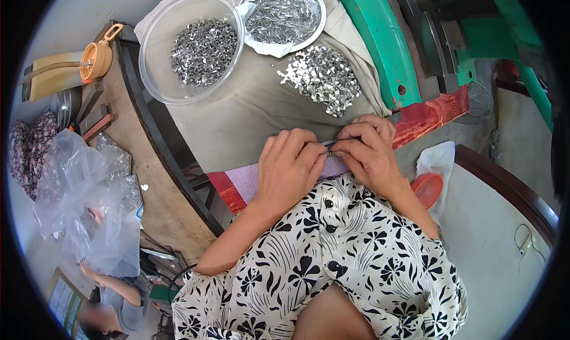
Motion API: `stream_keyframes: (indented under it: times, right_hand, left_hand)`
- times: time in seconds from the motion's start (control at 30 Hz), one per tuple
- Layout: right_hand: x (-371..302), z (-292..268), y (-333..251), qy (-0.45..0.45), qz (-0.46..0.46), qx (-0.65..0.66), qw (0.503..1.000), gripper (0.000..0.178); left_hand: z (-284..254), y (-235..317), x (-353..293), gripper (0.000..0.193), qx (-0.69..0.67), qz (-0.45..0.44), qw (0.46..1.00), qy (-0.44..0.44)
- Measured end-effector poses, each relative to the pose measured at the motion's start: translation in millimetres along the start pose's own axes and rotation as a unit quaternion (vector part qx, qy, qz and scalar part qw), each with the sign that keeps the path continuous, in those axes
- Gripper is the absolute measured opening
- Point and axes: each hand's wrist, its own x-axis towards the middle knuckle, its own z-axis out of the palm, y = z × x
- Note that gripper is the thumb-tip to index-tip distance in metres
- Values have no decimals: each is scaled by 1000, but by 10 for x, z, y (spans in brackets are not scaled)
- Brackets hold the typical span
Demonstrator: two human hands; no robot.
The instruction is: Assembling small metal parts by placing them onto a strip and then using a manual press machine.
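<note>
My left hand (289, 165) and my right hand (369, 152) meet at the near edge of the cloth-covered table. Both have their fingertips pinched together around something small and dark, mostly hidden by the fingers; its kind I cannot make out. Beyond them a loose pile of small shiny metal pieces (325, 79) lies on the grey-brown cloth (237, 129). A clear plastic tub (155, 82) at the far left holds many similar small metal pieces. Beside it stands a round metal bowl (321, 21), lined with white plastic and filled with slender metal pins.
Green machinery (380, 40) borders the table on the right. To the left, a wooden bench (160, 188) carries clear plastic bags (89, 180) and an orange cup-like container (97, 61). A red plastic dish (427, 190) sits at lower right. Another person (122, 298) is at lower left.
</note>
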Motion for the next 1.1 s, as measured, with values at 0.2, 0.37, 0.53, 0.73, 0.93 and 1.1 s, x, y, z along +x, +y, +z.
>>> stream_keyframes:
  times: [0.2, 0.37, 0.53, 0.73, 0.93, 1.1]
  right_hand:
    - [2, 66, -10, 8, -3, 0, 1000, 21]
    - [17, 86, -15, 6, -8, 15, 1000, 23]
    - [33, 38, -11, -4, -6, 22, 1000, 21]
    - [71, 20, -86, -8, -22, -3, 1000, 24]
    - [103, 66, -124, -10, -64, -37, 997, 22]
    - [167, 144, -177, -28, -64, -53, 996, 21]
  left_hand:
    - [24, -18, -46, 15, 31, 13, 999, -21]
    - [-31, -29, -83, 18, 34, 7, 999, -37]
    - [-76, -31, -169, 30, -8, -35, 999, -7]
    - [-150, -67, -286, 29, -6, -63, 998, -2]
    - [-122, -67, -268, 23, 0, -55, 998, 11]
    - [-138, -58, -259, 22, 15, -48, 999, -1]
